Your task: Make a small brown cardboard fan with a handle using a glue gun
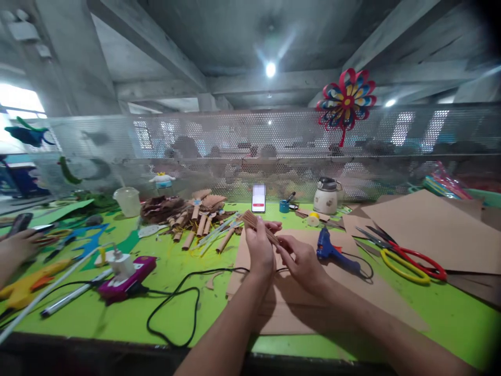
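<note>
My left hand (260,246) is closed around a narrow strip of corrugated cardboard (258,224), which slants up to the left. My right hand (300,259) pinches the strip's lower right end. Both hands hover above a flat brown cardboard sheet (282,297) on the green table (450,313). A blue hot glue gun (331,249) lies just right of my right hand, with its black cable trailing off.
Red and yellow scissors (407,257) lie on a large cardboard sheet (434,230) at the right. Rolled cardboard tubes (195,222), a phone (258,198) and a white pot (326,196) stand behind. A magenta power strip (127,274) and black cable (176,308) lie left. Another person's hand (15,248) is at the far left.
</note>
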### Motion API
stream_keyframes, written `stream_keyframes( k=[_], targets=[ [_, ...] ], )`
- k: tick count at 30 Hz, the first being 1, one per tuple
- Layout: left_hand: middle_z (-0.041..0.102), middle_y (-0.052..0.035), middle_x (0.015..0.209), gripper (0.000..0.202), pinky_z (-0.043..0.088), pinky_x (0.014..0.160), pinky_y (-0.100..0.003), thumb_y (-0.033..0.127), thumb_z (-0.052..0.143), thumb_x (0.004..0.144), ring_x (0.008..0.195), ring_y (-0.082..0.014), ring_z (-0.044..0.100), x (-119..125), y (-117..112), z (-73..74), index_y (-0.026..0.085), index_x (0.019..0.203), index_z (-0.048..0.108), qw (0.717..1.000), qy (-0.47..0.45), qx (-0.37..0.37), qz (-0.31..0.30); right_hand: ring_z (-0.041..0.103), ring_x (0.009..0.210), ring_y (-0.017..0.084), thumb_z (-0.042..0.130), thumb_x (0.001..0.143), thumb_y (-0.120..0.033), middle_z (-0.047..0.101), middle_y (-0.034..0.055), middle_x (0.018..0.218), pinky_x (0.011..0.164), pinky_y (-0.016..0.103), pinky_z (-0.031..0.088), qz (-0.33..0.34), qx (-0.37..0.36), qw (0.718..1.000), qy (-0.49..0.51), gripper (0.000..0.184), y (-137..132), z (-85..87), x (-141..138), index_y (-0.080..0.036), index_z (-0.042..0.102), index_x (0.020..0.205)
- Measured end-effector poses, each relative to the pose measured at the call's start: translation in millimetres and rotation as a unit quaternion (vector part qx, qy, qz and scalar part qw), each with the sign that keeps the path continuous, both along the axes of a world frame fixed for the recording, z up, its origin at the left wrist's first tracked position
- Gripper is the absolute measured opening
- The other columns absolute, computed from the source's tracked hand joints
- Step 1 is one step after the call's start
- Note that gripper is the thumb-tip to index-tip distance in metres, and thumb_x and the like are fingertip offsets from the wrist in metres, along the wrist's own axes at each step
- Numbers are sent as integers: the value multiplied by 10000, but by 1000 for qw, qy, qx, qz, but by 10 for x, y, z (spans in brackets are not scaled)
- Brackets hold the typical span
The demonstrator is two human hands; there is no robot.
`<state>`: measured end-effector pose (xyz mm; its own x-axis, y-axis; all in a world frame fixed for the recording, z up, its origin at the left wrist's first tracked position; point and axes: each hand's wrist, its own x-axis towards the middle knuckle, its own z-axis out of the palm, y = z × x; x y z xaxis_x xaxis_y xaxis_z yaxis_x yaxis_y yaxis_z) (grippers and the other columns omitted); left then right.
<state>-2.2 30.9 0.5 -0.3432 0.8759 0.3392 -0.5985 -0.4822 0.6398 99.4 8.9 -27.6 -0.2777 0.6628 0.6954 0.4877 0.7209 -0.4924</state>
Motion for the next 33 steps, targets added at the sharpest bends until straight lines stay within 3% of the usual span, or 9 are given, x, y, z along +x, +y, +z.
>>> stream_keyframes(
  k=[5,11,18,21,26,30,33],
  targets=[
    [608,1,612,249,499,734,-325,407,556,862,669,-163,653,41,-90,23,172,788,526,999,25,21,-24,673,803,214,427,925,-161,696,105,929,715,330,526,-12,100,994,-45,209,-32,-51,76,-190,530,1105],
    [668,-10,696,302,507,724,-338,283,679,773,718,-196,674,47,-165,27,201,995,491,996,47,45,-56,683,791,223,442,913,-127,703,120,952,725,356,543,-37,165,983,-72,280,-50,-53,171,-199,483,1180],
    [631,-3,679,114,493,799,-348,272,616,825,779,-195,671,74,-220,43,187,841,541,989,9,58,-134,666,710,197,460,896,-155,688,87,879,672,320,540,-56,124,991,-9,208,-79,-21,160,-198,529,1088],
    [617,-11,676,160,493,797,-342,285,599,839,779,-190,667,77,-236,59,165,743,552,988,-4,32,-150,661,721,193,491,896,-196,688,75,866,675,311,534,-52,109,992,29,154,-59,-39,143,-204,555,1035],
    [638,-23,681,153,487,815,-371,286,661,780,814,-217,670,56,-198,63,164,836,587,985,-20,5,-173,644,703,191,479,912,-227,685,62,813,676,310,509,-53,93,994,36,130,-47,-13,195,-208,592,974],
    [703,-105,898,294,487,815,-393,333,685,742,846,-229,660,-36,-153,98,172,982,631,962,88,-51,-253,629,709,184,490,913,-243,682,59,838,682,296,486,-55,63,996,22,137,-81,101,350,-205,606,976],
    [702,-147,995,238,492,782,-352,333,704,715,985,-278,626,-227,-230,178,158,876,711,909,303,-74,-276,613,677,173,500,905,-254,671,48,803,655,280,476,-61,25,998,16,142,-122,175,527,-201,608,981]
  ],
)
